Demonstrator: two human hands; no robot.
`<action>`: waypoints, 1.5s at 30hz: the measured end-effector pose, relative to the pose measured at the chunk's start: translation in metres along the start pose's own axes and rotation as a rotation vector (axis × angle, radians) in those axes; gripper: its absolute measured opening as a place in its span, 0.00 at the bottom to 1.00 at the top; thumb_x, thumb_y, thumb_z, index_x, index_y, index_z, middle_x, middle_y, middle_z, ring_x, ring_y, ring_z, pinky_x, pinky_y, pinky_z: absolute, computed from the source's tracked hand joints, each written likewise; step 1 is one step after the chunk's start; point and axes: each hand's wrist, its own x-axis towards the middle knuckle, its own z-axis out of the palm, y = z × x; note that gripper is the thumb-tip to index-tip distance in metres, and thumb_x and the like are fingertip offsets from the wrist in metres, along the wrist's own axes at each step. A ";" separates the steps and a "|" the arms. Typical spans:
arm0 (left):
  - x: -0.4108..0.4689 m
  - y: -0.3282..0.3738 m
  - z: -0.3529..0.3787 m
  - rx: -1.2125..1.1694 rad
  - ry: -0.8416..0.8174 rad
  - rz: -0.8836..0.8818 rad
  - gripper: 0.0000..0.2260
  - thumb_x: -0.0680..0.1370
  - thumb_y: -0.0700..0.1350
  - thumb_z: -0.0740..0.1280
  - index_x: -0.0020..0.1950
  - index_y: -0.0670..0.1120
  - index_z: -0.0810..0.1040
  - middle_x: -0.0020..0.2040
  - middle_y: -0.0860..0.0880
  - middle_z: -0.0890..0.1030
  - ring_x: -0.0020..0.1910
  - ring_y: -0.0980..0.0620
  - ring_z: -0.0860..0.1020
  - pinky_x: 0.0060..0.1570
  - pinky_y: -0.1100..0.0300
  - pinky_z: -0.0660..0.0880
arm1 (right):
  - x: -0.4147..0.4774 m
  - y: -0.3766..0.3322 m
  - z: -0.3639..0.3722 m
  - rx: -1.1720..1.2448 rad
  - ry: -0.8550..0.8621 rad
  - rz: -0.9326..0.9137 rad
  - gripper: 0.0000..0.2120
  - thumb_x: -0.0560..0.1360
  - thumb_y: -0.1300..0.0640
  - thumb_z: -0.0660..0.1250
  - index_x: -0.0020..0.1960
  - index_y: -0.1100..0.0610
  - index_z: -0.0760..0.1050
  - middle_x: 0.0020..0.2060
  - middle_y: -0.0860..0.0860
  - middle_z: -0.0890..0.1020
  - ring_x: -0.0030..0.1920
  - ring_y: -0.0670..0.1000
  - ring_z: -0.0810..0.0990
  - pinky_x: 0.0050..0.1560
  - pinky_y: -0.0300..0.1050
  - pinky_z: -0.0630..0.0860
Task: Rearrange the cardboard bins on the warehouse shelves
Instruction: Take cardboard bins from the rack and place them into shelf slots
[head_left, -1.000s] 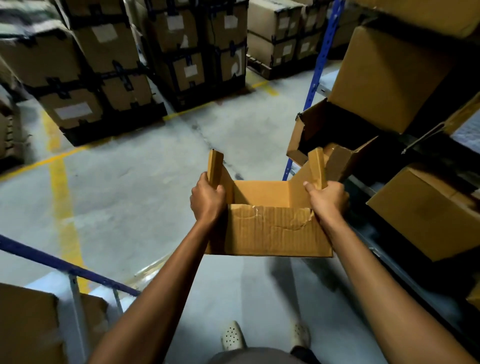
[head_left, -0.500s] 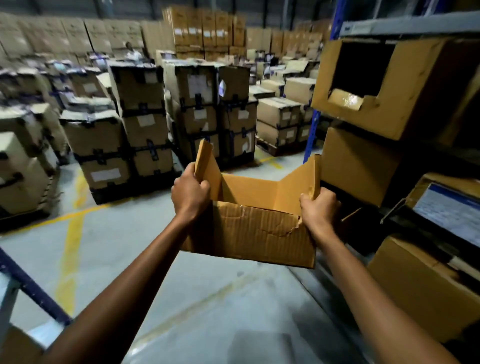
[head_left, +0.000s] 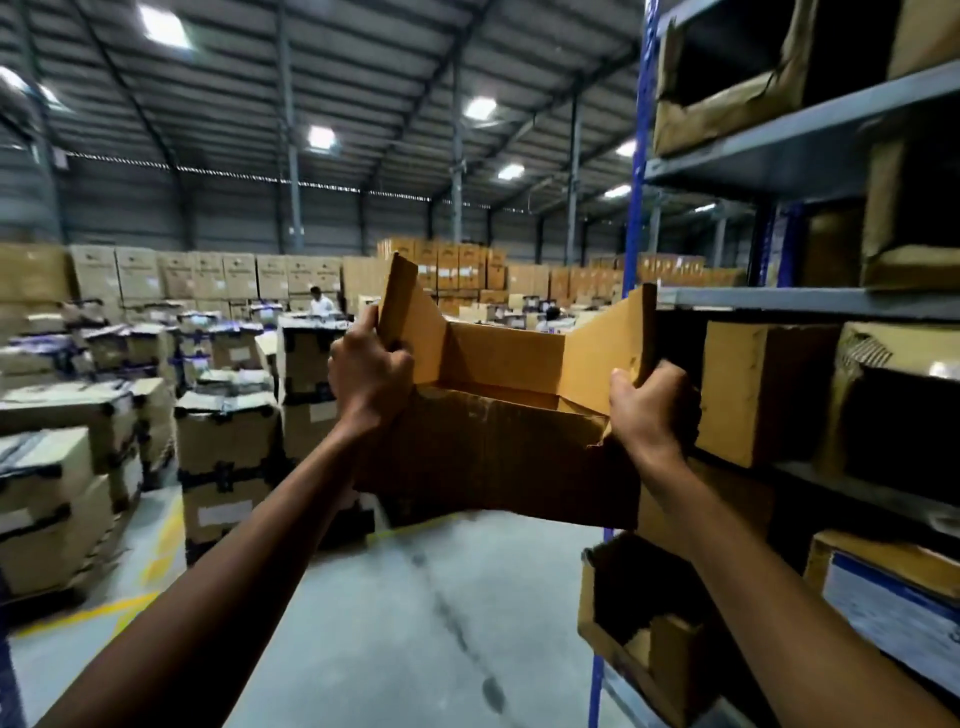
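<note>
Two hands carry one open-topped cardboard bin in mid-air above the aisle floor, just left of the shelving on the right. It is plain brown corrugated board, its near wall low, scuffed and creased, with a ragged tear at the near right corner; the inside is a brighter orange-brown and looks empty as far as the view reaches. Its two side walls rise as taller sloped panels, the left one standing higher and leaning slightly outward. Both bare forearms reach forward and up from the bottom corners of the view, nearly straight, converging on the bin. The left hand is closed over the near edge of the left side panel, fingers wrapped to the inner face and knuckles toward the camera. The right hand is clamped on the near edge of the right side panel, thumb on the inner side and fingers curled behind it. To the right of the held bin, other cardboard bins sit on the grey shelves with blue uprights, several torn at their openings. Stacked cartons fill the floor to the left.
</note>
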 end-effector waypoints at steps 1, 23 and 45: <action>0.010 0.007 -0.003 -0.010 0.012 0.017 0.10 0.69 0.36 0.66 0.49 0.44 0.76 0.37 0.46 0.76 0.36 0.45 0.74 0.32 0.58 0.63 | 0.006 -0.009 -0.002 0.011 0.003 -0.025 0.11 0.77 0.50 0.66 0.52 0.57 0.76 0.48 0.56 0.81 0.49 0.58 0.81 0.49 0.60 0.79; 0.101 0.149 0.007 -0.359 0.334 0.295 0.15 0.68 0.43 0.66 0.54 0.44 0.78 0.46 0.41 0.84 0.44 0.40 0.81 0.40 0.48 0.79 | 0.114 -0.118 -0.109 -0.039 0.312 -0.375 0.13 0.78 0.50 0.65 0.46 0.61 0.77 0.39 0.55 0.79 0.39 0.54 0.77 0.38 0.44 0.69; 0.162 0.078 0.176 -0.713 0.092 0.107 0.16 0.67 0.47 0.64 0.52 0.44 0.79 0.39 0.41 0.82 0.37 0.42 0.79 0.38 0.51 0.76 | 0.134 -0.112 -0.018 -0.427 0.531 -0.467 0.12 0.78 0.49 0.65 0.49 0.58 0.78 0.41 0.55 0.83 0.41 0.56 0.82 0.41 0.53 0.80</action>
